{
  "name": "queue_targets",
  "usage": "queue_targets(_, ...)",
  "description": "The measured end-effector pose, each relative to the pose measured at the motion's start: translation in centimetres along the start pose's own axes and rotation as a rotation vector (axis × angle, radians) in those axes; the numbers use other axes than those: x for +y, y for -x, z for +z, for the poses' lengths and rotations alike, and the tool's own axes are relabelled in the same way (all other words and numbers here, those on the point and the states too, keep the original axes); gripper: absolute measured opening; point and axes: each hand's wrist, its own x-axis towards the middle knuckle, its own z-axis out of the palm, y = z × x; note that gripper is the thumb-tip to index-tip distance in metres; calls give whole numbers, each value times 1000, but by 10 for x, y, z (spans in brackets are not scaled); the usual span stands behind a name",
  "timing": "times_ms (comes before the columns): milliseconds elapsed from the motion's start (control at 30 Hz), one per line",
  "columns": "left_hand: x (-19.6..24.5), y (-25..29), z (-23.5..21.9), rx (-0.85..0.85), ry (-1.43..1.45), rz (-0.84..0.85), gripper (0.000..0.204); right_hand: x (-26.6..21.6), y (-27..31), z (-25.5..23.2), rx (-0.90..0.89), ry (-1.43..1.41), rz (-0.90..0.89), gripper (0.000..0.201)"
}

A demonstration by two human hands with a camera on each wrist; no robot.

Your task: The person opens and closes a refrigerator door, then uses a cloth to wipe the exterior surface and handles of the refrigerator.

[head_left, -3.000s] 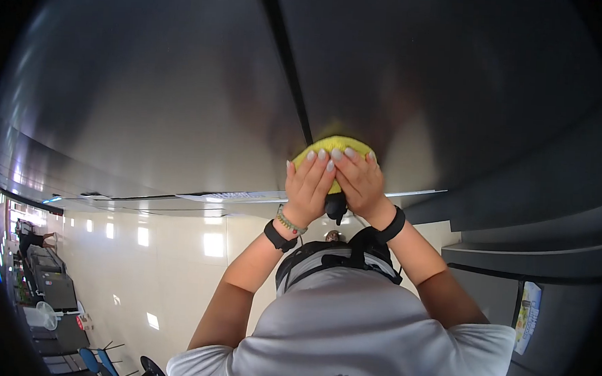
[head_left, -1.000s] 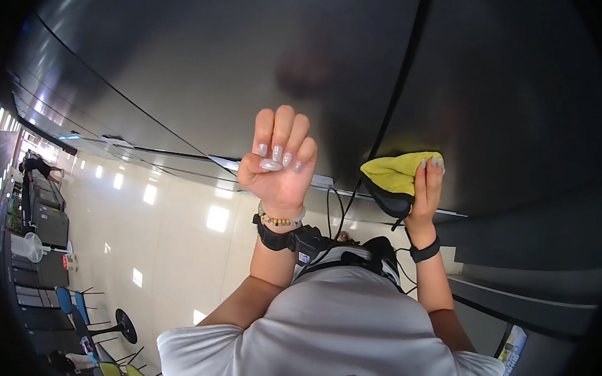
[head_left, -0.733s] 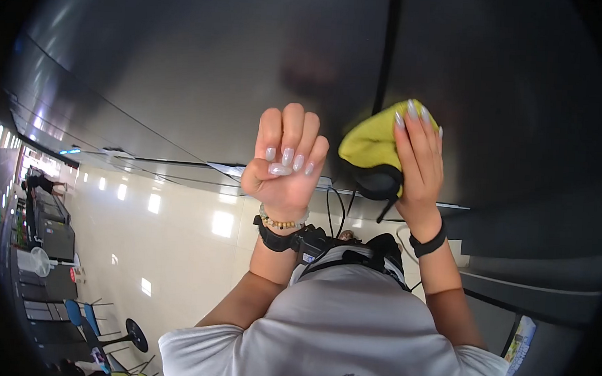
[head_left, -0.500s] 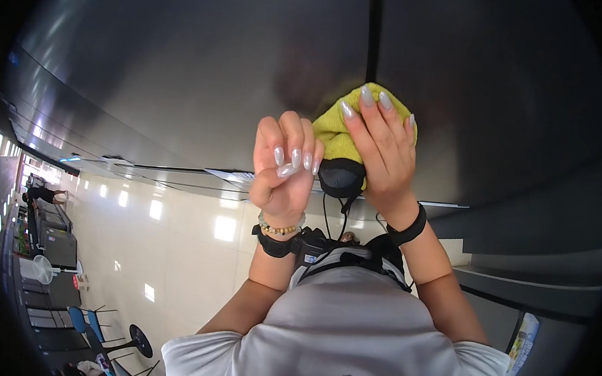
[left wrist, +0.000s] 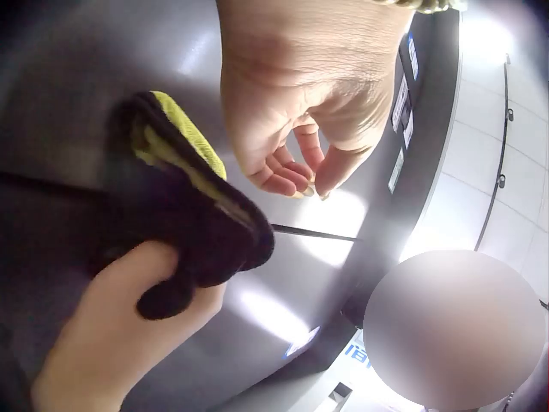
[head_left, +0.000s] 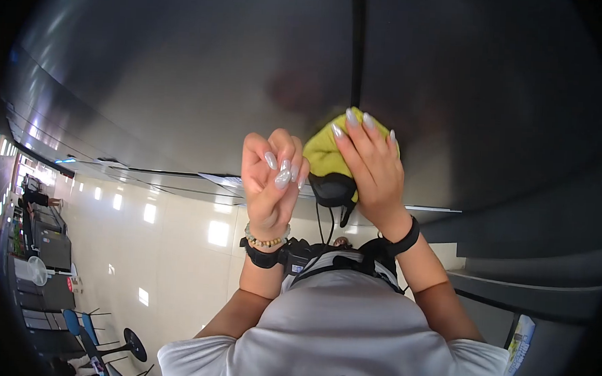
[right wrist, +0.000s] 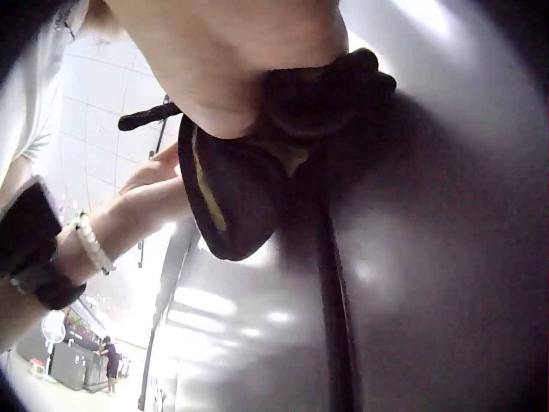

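My right hand (head_left: 373, 168) lies over a yellow cleaning cloth (head_left: 323, 148) with a dark backing and a black loop, its fingers extended across the yellow side and its thumb tucked out of sight. The cloth is against the dark glossy panel (head_left: 203, 101), over the black seam. In the left wrist view, the bunched cloth (left wrist: 197, 142) juts out from the right hand (left wrist: 129, 318). My left hand (head_left: 271, 179) is held up just left of the cloth, fingers curled in and thumb meeting the fingertips, with nothing seen in it.
A ledge with white papers (head_left: 220, 180) runs below the panel, and cables hang by the waist. Dark steps or cabinet faces (head_left: 528, 268) stand at the right. Far left are a fan (head_left: 36, 271), a round table (head_left: 135, 345), chairs and another person (head_left: 38, 198).
From both hands together on the cloth, the left has come away and curled. The right hand carried the cloth right, then back left over the seam, and lately slightly down.
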Motion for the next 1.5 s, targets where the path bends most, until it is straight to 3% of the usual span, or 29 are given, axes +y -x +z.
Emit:
queue_targets(167, 1, -3, 9, -38, -30, -3, 27, -5, -17, 1, 110, -29, 5, 33)
queue_targets(400, 1, 0, -2, 21, 117, -30, 30, -2, 0, 15, 98, 19, -7, 34)
queue_targets(667, 3, 2, -9, -62, 278, -82, 35, 0, 6, 14, 54, 8, 4, 35)
queue_targets(1100, -1, 6, -8, -33, 120, -74, 30, 0, 13, 18, 41, 19, -10, 35)
queue_targets(1167, -2, 7, -11, -63, -189, 17, 24, 0, 13, 18, 38, 24, -9, 34)
queue_targets(1200, -5, 9, -12, -67, -185, 15, 24, 0, 13, 18, 36, 28, -12, 34)
queue_targets(1267, -10, 16, -11, 54, -1211, 536, 26, 1, 15, 19, 40, 42, -11, 34)
queue_targets(1300, -8, 22, -7, -36, -1440, 656, 30, 1, 15, 19, 42, 50, -13, 34)
queue_targets(1367, -16, 20, -5, -266, -1505, 660, 38, -1, 3, 15, 78, -11, 15, 33)
queue_targets(1433, -28, 4, -1, -270, -1425, 709, 43, -6, -17, 7, 103, -77, 53, 32)
queue_targets(1500, -32, -13, 3, -258, -1323, 763, 54, -8, -44, 0, 274, -84, 3, 29)
